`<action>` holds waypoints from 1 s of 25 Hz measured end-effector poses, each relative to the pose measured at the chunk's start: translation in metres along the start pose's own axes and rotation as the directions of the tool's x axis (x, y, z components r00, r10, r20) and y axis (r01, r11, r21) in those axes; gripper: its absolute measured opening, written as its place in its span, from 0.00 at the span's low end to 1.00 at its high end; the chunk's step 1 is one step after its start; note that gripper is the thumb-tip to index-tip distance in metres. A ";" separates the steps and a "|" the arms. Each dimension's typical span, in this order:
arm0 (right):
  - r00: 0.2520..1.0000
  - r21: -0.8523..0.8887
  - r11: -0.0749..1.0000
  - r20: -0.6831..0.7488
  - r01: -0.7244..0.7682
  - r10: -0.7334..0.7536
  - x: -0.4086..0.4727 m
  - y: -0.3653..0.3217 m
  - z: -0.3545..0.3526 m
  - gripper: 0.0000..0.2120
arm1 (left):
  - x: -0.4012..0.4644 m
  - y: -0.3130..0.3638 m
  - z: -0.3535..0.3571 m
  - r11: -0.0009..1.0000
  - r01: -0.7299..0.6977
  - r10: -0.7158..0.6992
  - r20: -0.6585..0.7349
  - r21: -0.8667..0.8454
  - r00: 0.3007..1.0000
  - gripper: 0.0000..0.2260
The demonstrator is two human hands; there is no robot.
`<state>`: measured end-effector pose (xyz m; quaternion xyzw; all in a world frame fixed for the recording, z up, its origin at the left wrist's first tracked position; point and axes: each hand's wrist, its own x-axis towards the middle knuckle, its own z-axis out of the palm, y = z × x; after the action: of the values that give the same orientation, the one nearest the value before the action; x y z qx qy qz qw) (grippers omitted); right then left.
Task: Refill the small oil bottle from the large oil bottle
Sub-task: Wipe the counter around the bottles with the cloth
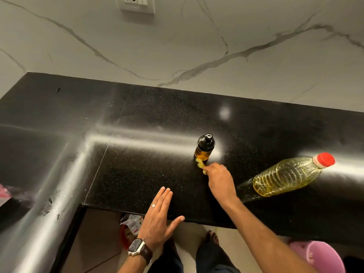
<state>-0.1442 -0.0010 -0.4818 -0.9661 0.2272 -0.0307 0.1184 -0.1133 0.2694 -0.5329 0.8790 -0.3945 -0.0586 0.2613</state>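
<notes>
A: Start with the big things. What is in front of the person?

B: A black stone counter [157,164] under a marbled wall [177,46], which carries a switch plate [136,3]. On the counter's right side stands the large oil bottle [285,175], clear plastic, red cap on, holding yellow oil. To its left, well apart, stands the small oil bottle [203,147], dark, with its black cap on and amber oil inside.

A: And the hands?

B: The left hand [159,215] lies flat and relaxed at the counter's front edge, fingers straight, holding nothing; there is a watch [136,246] on the wrist. The right hand [220,180] is curled round a small yellow cloth [200,163] and presses it against the counter at the foot of the small bottle.

A: So which step is this?

B: Wiping, I'd judge. Both caps are on, so it is either tidying after the pour or cleaning before one; I cannot tell which.

A: Next move?

B: Probably to put the cloth down. If pouring remains, both caps must come off, and the small bottle's narrow neck calls for a steady, slow tilt.
</notes>
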 end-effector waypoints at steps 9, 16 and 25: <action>0.950 0.116 0.960 0.157 0.255 -0.271 0.044 -0.123 0.021 0.13 | -0.013 0.006 -0.009 0.954 0.158 -0.184 -0.083 -0.254 0.979 0.44; 0.906 0.207 0.893 0.058 0.400 -0.419 -0.085 -0.064 0.031 0.14 | -0.008 0.017 -0.014 0.858 0.286 -0.397 -0.199 -0.426 0.896 0.39; 0.984 0.148 0.973 0.010 -0.178 0.178 -0.119 0.021 0.019 0.21 | 0.170 0.078 -0.017 0.771 0.324 -0.397 -0.017 -0.549 0.918 0.49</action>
<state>-0.2578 0.0381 -0.5064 -0.9303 0.3102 -0.0384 0.1920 -0.0434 0.1102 -0.4615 0.8317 -0.1679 -0.1572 0.5054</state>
